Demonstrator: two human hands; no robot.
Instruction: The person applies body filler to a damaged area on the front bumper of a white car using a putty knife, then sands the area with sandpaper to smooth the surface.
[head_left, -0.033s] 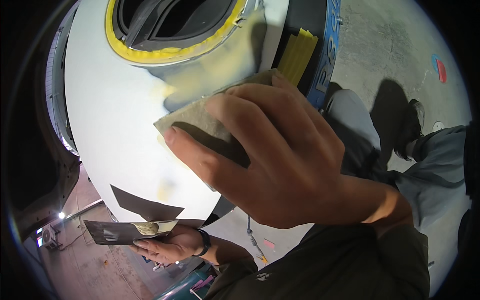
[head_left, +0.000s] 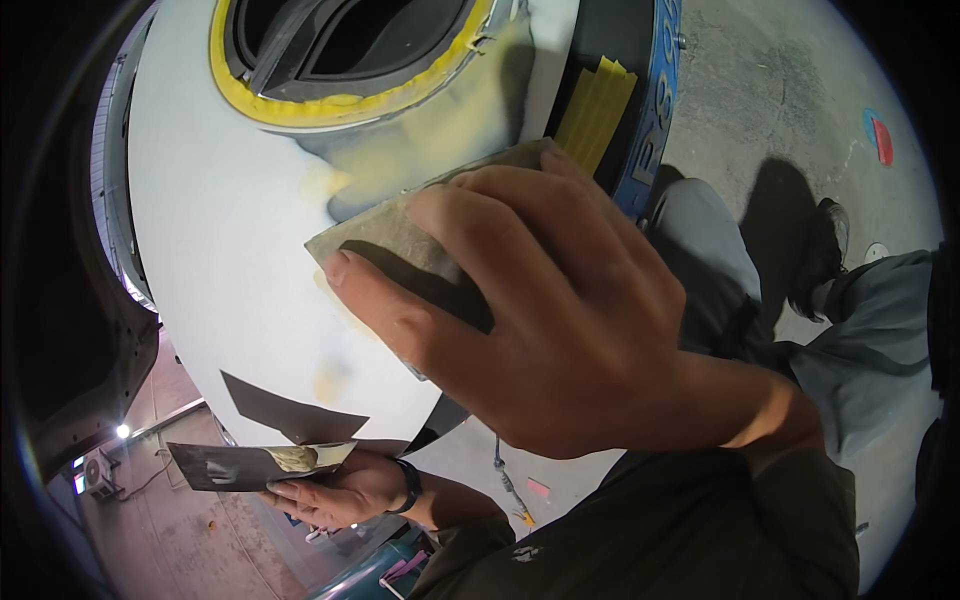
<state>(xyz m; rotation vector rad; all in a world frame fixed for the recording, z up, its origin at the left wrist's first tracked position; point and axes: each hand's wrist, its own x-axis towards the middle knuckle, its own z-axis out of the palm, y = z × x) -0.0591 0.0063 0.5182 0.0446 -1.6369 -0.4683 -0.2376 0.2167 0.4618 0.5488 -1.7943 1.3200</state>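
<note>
Spreader (head_left: 398, 238) nudged left, lettered blue plate (head_left: 656, 118)

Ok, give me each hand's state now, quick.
Left hand: holding the dark flat plate with yellowish paste on it.
Right hand: holding the flat grey-brown spreader.

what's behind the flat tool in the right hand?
Past the upper edge of the flat tool: a white panel with yellowish and grey patches. The area directly behind the tool and right hand is covered, so its finish can't be seen.
</note>
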